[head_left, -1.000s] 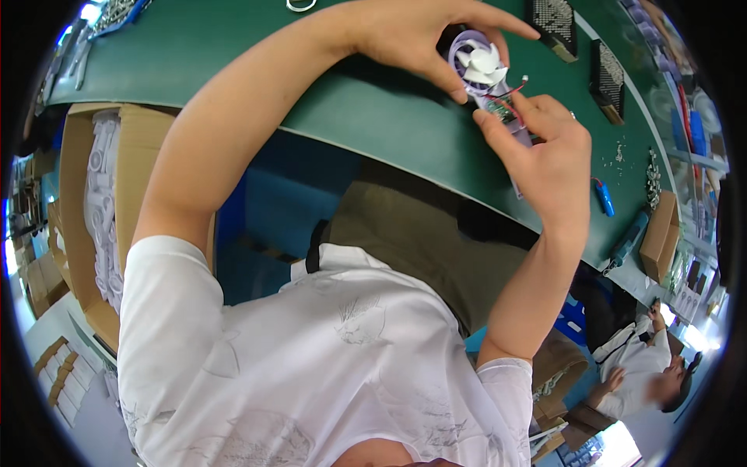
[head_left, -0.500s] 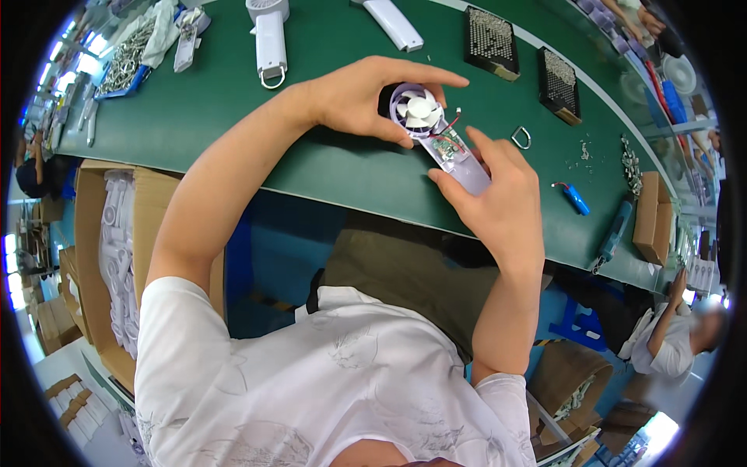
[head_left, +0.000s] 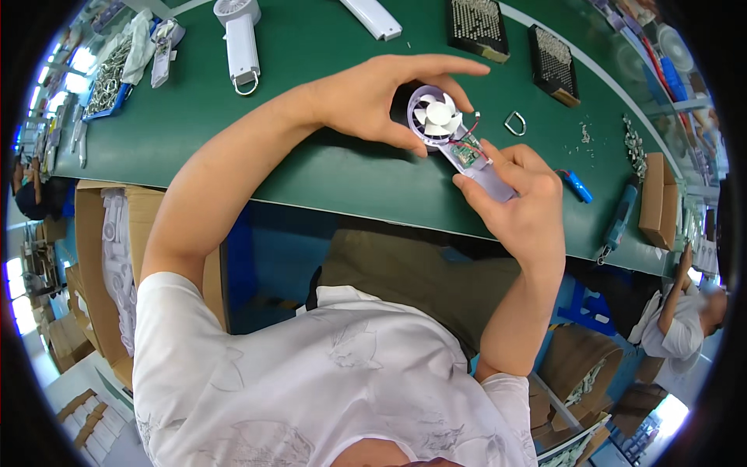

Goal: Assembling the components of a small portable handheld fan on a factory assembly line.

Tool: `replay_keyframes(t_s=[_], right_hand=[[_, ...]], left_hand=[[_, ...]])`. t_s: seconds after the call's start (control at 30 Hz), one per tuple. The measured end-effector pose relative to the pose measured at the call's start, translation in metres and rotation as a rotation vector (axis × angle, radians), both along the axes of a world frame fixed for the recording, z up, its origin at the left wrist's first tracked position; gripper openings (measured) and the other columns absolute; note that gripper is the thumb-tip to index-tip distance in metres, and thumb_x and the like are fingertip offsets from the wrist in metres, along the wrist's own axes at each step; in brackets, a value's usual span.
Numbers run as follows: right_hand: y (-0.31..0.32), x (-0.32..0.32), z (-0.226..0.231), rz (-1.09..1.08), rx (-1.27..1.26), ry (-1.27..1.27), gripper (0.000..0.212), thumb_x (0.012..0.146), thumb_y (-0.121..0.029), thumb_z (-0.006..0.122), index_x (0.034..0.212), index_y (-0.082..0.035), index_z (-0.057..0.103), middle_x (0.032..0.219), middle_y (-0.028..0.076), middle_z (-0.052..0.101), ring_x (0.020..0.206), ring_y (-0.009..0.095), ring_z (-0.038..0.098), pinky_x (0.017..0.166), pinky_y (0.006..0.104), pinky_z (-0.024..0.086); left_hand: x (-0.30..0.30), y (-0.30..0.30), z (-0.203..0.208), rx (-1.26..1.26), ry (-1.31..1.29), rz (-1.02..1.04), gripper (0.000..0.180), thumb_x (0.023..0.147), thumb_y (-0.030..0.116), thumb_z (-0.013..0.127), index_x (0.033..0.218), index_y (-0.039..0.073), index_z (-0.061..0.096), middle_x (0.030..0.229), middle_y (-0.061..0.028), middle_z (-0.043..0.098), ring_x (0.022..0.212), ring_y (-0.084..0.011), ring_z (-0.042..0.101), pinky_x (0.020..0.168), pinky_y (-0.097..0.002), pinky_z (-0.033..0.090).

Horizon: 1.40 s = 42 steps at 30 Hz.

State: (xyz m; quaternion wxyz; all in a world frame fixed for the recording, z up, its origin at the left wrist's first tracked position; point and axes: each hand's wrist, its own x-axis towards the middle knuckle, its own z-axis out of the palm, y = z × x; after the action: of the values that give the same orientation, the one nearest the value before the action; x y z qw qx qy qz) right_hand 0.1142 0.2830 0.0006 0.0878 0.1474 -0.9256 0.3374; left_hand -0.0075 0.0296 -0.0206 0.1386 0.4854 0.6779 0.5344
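Observation:
Between my hands is an opened handheld fan (head_left: 490,180), its light purple half-shell facing up. White blades (head_left: 438,118) fill the round head, and a small green circuit board (head_left: 465,154) with thin red and dark wires sits at the top of the handle. My left hand (head_left: 362,100) curves round the head, thumb on the near side, index finger stretched out past it. With thumb and fingers, my right hand (head_left: 525,194) grips the handle; its fingertips are close to the board and a wire end. A metal ring (head_left: 514,123) lies beyond my right hand.
A blue battery (head_left: 576,187) lies right of my right hand, near a teal power screwdriver (head_left: 620,218) and a small cardboard box (head_left: 658,201). Two black trays (head_left: 476,29) of small metal parts stand farther back. A white fan (head_left: 242,48) and another white casing (head_left: 372,17) lie at the far side.
My hands and the fan have shifted right across the table. My right fingers have come in closer over the board and wires. The whole view has also turned slightly.

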Motion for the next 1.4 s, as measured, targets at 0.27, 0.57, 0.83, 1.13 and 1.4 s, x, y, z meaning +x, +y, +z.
replay_keyframes(t_s=[0.27, 0.57, 0.83, 1.13, 1.4], right_hand=[[0.0, -0.001, 0.003, 0.007, 0.002, -0.035, 0.047, 0.075, -0.014, 0.091, 0.116, 0.006, 0.078, 0.089, 0.012, 0.069, 0.072, 0.023, 0.065, 0.065, 0.0341, 0.051], [-0.005, 0.002, 0.0, 0.013, -0.034, -0.044, 0.045, 0.075, -0.015, 0.09, 0.112, 0.008, 0.078, 0.088, 0.015, 0.067, 0.07, 0.031, 0.066, 0.064, 0.0399, 0.053], [-0.001, -0.002, 0.001, 0.033, -0.037, -0.034, 0.043, 0.076, -0.015, 0.09, 0.111, 0.008, 0.078, 0.088, 0.016, 0.066, 0.07, 0.033, 0.066, 0.065, 0.0421, 0.054], [0.007, -0.003, 0.003, 0.007, -0.129, 0.038, 0.053, 0.08, -0.015, 0.09, 0.126, 0.003, 0.072, 0.103, 0.017, 0.073, 0.088, 0.03, 0.072, 0.076, 0.0403, 0.058], [0.007, -0.022, 0.028, -0.054, -0.206, -0.132, 0.027, 0.087, -0.005, 0.082, 0.113, 0.002, 0.077, 0.085, 0.009, 0.076, 0.069, 0.011, 0.065, 0.059, 0.0252, 0.049]], left_hand=[[-0.002, 0.006, 0.005, -0.114, 0.11, 0.033, 0.106, 0.064, 0.003, 0.086, 0.161, 0.008, 0.044, 0.123, -0.01, 0.073, 0.115, -0.0247, 0.069, 0.106, -0.0377, 0.054], [-0.002, 0.004, -0.001, -0.019, 0.022, 0.027, 0.11, 0.074, 0.017, 0.093, 0.166, 0.006, 0.035, 0.125, -0.0107, 0.072, 0.117, -0.0214, 0.067, 0.107, -0.0351, 0.051], [0.0, 0.008, 0.003, -0.076, -0.016, 0.017, 0.099, 0.074, 0.009, 0.089, 0.161, 0.004, 0.044, 0.12, -0.0102, 0.072, 0.113, -0.0211, 0.069, 0.103, -0.0344, 0.054], [0.0, 0.008, -0.001, -0.019, 0.077, 0.023, 0.101, 0.071, 0.008, 0.087, 0.162, 0.009, 0.044, 0.119, -0.0099, 0.073, 0.108, -0.0232, 0.07, 0.097, -0.0358, 0.055], [0.002, 0.005, -0.006, -0.004, 0.109, 0.056, 0.099, 0.07, 0.006, 0.085, 0.16, 0.01, 0.046, 0.119, -0.0104, 0.073, 0.107, -0.0249, 0.071, 0.097, -0.0371, 0.056]])
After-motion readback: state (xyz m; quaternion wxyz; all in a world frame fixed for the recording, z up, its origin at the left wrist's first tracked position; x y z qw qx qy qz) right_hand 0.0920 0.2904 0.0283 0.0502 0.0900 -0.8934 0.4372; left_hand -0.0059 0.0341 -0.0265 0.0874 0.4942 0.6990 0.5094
